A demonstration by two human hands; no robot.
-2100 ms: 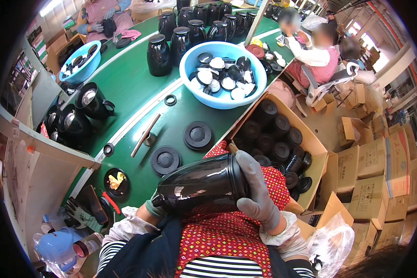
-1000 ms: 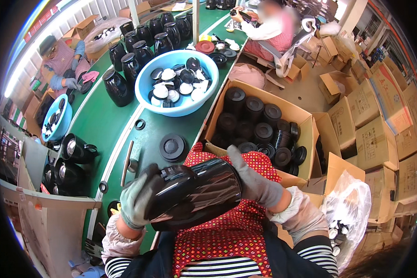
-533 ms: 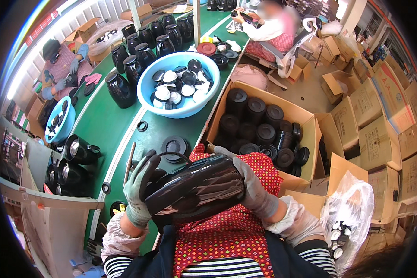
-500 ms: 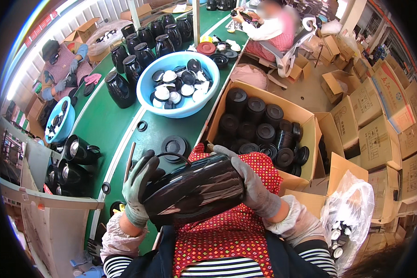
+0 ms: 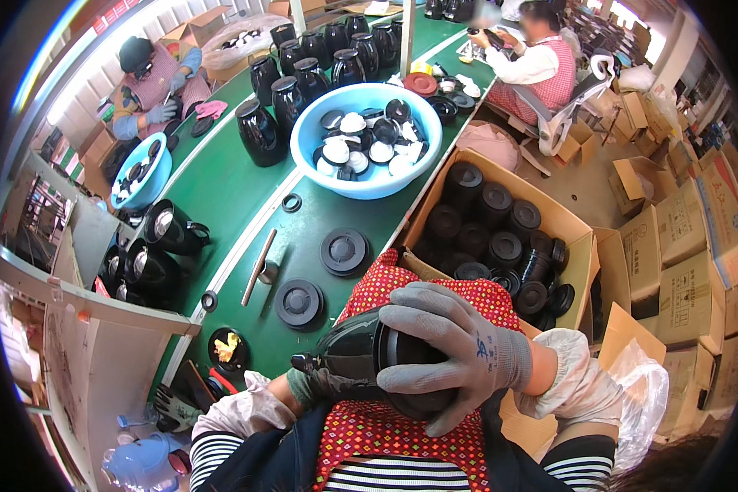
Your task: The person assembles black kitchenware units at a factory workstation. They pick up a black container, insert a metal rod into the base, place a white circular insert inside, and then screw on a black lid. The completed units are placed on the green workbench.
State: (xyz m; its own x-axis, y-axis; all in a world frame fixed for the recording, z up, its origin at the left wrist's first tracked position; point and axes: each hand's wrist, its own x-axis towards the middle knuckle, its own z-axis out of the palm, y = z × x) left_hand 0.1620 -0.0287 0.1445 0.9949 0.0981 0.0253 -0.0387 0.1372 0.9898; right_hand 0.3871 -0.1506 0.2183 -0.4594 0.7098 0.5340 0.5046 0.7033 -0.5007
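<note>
At lower centre, my right hand [image 5: 467,348] grasps a jug [image 5: 348,348], fingers [image 5: 422,321] spread; I cannot tell whether my left hand [image 5: 324,385] grips.

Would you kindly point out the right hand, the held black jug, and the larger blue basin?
Right hand [image 5: 471,353]: head view, on the back of the glove.
Held black jug [image 5: 348,348]: head view, on its glossy side.
Larger blue basin [image 5: 365,189]: head view, on its front wall.

Gray rt. glove [image 5: 443,344] w/ blue mark [image 5: 483,348] — pale sleeve covers [image 5: 578,381], b/w striped sleeves [image 5: 580,461], red patterned apron [image 5: 361,430]
</note>
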